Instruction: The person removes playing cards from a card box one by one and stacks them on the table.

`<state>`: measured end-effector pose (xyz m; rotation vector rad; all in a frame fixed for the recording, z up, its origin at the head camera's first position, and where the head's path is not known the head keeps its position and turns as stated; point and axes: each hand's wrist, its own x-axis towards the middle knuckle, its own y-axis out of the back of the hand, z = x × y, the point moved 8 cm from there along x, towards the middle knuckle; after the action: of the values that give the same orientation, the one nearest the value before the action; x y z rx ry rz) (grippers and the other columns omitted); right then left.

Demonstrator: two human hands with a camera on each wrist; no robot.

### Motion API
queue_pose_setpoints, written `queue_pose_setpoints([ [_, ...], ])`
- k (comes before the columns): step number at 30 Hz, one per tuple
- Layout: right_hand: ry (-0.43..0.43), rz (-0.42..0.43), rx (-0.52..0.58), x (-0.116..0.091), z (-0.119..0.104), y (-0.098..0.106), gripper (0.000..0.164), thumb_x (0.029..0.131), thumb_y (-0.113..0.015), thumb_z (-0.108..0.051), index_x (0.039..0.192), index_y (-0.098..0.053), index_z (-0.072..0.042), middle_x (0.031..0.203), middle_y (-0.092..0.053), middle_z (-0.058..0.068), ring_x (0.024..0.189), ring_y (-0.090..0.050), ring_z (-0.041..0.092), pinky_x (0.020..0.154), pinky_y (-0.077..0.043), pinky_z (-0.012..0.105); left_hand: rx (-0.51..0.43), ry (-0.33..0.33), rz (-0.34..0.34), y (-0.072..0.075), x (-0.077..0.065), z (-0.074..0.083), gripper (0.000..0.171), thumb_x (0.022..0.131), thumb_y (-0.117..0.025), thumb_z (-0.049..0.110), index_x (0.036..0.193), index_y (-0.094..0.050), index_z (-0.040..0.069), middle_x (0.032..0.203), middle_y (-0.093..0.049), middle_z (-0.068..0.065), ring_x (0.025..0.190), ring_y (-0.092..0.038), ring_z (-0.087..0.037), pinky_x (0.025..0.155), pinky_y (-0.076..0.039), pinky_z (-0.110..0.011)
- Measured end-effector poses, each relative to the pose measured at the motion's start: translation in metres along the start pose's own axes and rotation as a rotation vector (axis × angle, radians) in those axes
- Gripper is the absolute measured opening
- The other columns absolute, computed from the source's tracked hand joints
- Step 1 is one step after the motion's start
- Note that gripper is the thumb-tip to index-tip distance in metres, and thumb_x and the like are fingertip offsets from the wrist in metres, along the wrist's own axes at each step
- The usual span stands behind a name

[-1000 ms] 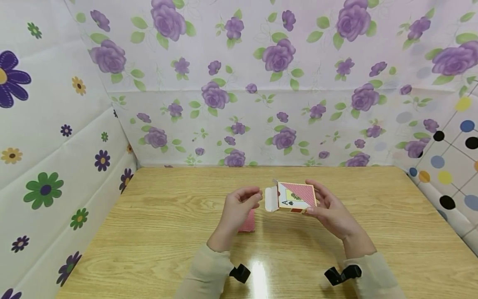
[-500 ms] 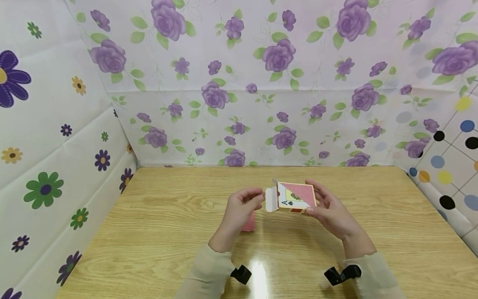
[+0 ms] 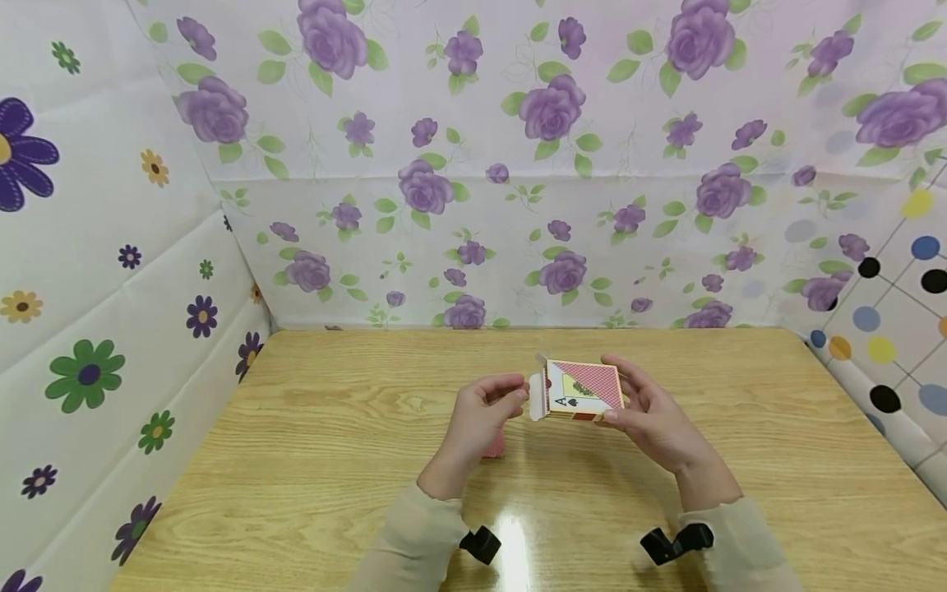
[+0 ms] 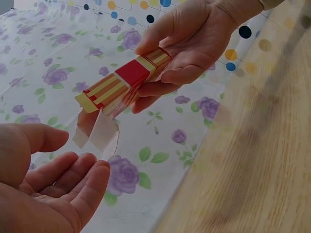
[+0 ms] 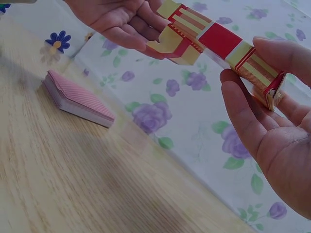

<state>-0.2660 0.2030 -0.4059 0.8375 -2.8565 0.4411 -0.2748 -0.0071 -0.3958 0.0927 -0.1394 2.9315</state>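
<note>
In the head view my right hand (image 3: 662, 419) holds a playing-card box (image 3: 588, 386) above the table, thumb on the near side and fingers on the far side. The box is printed with an ace of spades and a red pattern. Its lid flap (image 4: 104, 132) hangs open towards my left hand (image 3: 479, 411). The left fingers are loosely bent with the thumb apart, fingertips right at the flap's edge. A deck of red-backed cards (image 5: 80, 99) lies on the table, partly hidden behind the left hand in the head view.
The wooden table (image 3: 333, 436) reaches back to a wall cloth (image 3: 503, 247) with purple roses. Patterned cloths also stand at the left (image 3: 133, 329) and right sides. Each wrist carries a black camera mount.
My left hand has moved slightly right, up to the box's flap, covering more of the deck. The right hand and box have shifted slightly left.
</note>
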Motion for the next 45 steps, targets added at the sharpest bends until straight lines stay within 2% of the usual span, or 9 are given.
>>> queue_pose_setpoints([
  [10, 0.015, -0.024, 0.007, 0.001, -0.001, -0.004, 0.075, 0.090, -0.048, 0.013, 0.151, -0.013, -0.013, 0.138, -0.042, 0.001, 0.117, -0.055, 0.014, 0.092, -0.052, 0.029, 0.000, 0.019, -0.007, -0.004, 0.002, -0.008, 0.034, 0.090, -0.063, 0.007, 0.118, -0.058, -0.011, 0.112, -0.063, -0.023, 0.087, -0.062, -0.006, 0.076, -0.055, -0.021],
  [21, 0.007, -0.012, -0.007, 0.001, 0.003, -0.003, 0.075, 0.090, -0.048, 0.013, 0.151, -0.014, -0.013, 0.140, -0.041, 0.000, 0.117, -0.054, 0.014, 0.090, -0.053, 0.030, -0.003, 0.049, -0.001, -0.007, 0.001, -0.013, 0.031, 0.090, -0.063, 0.008, 0.117, -0.062, -0.007, 0.111, -0.065, -0.020, 0.092, -0.065, -0.011, 0.081, -0.056, -0.028],
  [28, 0.002, -0.007, -0.009, 0.003, 0.006, -0.004, 0.075, 0.089, -0.050, 0.013, 0.150, -0.014, -0.012, 0.139, -0.040, 0.002, 0.116, -0.055, 0.014, 0.088, -0.053, 0.029, -0.001, 0.059, -0.008, -0.010, 0.000, -0.015, 0.031, 0.091, -0.063, 0.011, 0.117, -0.062, -0.007, 0.114, -0.066, -0.019, 0.095, -0.066, -0.020, 0.082, -0.056, -0.030],
  [35, -0.003, -0.019, -0.010, 0.004, 0.007, -0.006, 0.074, 0.090, -0.050, 0.012, 0.150, -0.014, -0.012, 0.138, -0.041, 0.003, 0.115, -0.055, 0.015, 0.089, -0.053, 0.029, -0.016, 0.054, -0.006, -0.012, 0.002, -0.018, 0.029, 0.090, -0.063, 0.008, 0.115, -0.063, -0.007, 0.114, -0.065, -0.020, 0.088, -0.064, -0.009, 0.080, -0.057, -0.029],
  [45, -0.010, -0.043, 0.000, 0.003, 0.008, -0.010, 0.075, 0.090, -0.050, 0.011, 0.151, -0.013, -0.011, 0.140, -0.040, 0.001, 0.117, -0.054, 0.014, 0.091, -0.053, 0.030, -0.053, 0.057, 0.021, -0.015, 0.001, -0.018, 0.027, 0.089, -0.062, 0.001, 0.113, -0.062, -0.011, 0.107, -0.066, -0.021, 0.082, -0.064, -0.007, 0.077, -0.057, -0.025],
])
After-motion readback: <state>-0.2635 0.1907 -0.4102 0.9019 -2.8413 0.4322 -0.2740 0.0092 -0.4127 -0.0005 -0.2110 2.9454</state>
